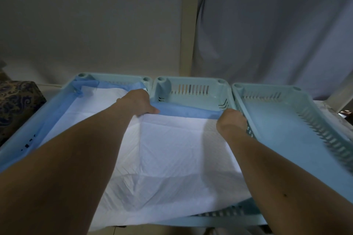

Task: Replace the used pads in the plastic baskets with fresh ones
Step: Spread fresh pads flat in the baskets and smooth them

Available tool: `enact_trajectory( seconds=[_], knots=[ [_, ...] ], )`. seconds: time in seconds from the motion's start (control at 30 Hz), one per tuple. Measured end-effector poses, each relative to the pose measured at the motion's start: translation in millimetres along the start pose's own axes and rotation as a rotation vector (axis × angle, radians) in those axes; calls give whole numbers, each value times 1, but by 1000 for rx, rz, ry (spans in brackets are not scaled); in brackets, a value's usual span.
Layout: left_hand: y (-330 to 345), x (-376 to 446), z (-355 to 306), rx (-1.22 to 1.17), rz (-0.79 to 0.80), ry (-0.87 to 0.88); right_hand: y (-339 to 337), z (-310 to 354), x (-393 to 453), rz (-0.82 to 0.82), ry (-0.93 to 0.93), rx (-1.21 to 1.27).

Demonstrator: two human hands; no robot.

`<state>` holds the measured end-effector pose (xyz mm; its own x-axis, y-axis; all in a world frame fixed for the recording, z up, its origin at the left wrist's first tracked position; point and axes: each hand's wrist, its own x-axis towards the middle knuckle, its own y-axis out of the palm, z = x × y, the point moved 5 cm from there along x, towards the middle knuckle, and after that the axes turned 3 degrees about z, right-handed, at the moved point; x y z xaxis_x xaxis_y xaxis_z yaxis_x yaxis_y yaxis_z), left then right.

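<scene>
Head view: both hands [140,102] [232,121] grip quilted white pad [172,150]; slotted basket [193,87].

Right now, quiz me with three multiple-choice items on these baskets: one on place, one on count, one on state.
1. Where is the pad the hands hold?
A. middle basket
B. right basket
C. floor

2. How many baskets show?
A. two
B. three
C. five

3. The right basket is:
A. lined
B. stacked
C. bare

Answers:
A: the left hand and right hand spread it in the middle basket.
B: three stand side by side, the left basket among them.
C: its plastic floor shows no pad.
</scene>
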<state>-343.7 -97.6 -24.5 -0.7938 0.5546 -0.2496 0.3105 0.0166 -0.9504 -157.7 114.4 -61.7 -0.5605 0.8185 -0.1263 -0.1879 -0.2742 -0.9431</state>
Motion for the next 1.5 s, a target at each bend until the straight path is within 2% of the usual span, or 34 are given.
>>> enact_trajectory(
  seconds=[0.23,0.47,0.6,0.7,0.77,0.87,1.07,1.17,1.37,1.43,1.5],
  knots=[
    [2,6,-3,53,17,-90,12,-2,-2,-96,56,-178],
    [6,-2,-30,291,-119,-31,22,2,-8,-154,5,-308],
    [12,-3,-29,203,-134,-14,22,-1,-7,-160,0,-276],
    [10,-2,-21,48,-119,-6,22,-5,-5,-148,-6,-248],
    [3,0,-13,-30,-94,11,24,-6,-4,-144,-3,-242],
    [-7,-2,-6,26,-10,60,24,-5,-1,-152,9,-221],
    [-8,3,31,47,156,7,25,-3,5,-173,-9,-217],
    [-8,3,45,39,185,-2,26,-3,7,-178,2,-178],
    [-4,-2,63,-188,296,-35,27,-1,10,-167,7,-171],
    [-3,-3,65,-166,325,-57,28,-1,10,-167,3,-188],
    [-5,-2,65,-132,288,-73,28,-1,9,-164,-6,-202]
  ],
)
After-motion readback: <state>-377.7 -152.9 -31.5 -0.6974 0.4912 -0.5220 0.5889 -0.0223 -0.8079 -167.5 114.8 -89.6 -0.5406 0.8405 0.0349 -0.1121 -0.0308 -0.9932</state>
